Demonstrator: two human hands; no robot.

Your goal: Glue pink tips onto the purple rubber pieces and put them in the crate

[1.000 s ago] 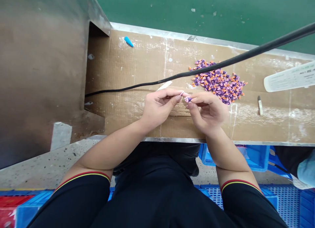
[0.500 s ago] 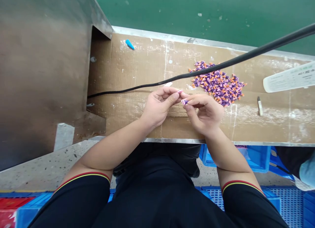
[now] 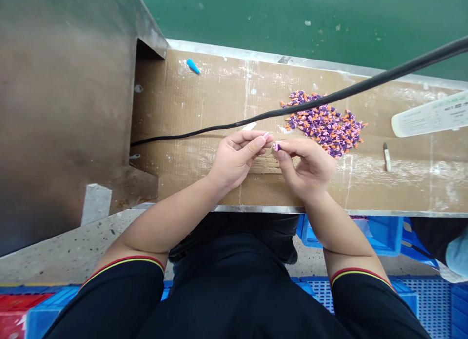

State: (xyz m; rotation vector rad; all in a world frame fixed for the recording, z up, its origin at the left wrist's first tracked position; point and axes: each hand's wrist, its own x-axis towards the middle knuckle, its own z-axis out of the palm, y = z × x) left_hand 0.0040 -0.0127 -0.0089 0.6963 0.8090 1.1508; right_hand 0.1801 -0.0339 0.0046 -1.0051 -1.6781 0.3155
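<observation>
Purple-and-pink piece point(image 3: 277, 147), likely light, soft, best held by its sides, sits pinched in the right hand point(image 3: 310, 166) near the pile point(image 3: 332, 127); left hand point(image 3: 234, 159) pinches a pink bit point(image 3: 265, 136).

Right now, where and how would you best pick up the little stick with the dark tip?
I'd probably pinch the little stick by its pale end, from above on the near side: it lies flat, dark tip pointing to the far side.

Looks bright and even; glares off the cardboard point(image 3: 266, 92), darkens inside the metal box point(image 3: 66, 100), stretches toward the edges.
</observation>
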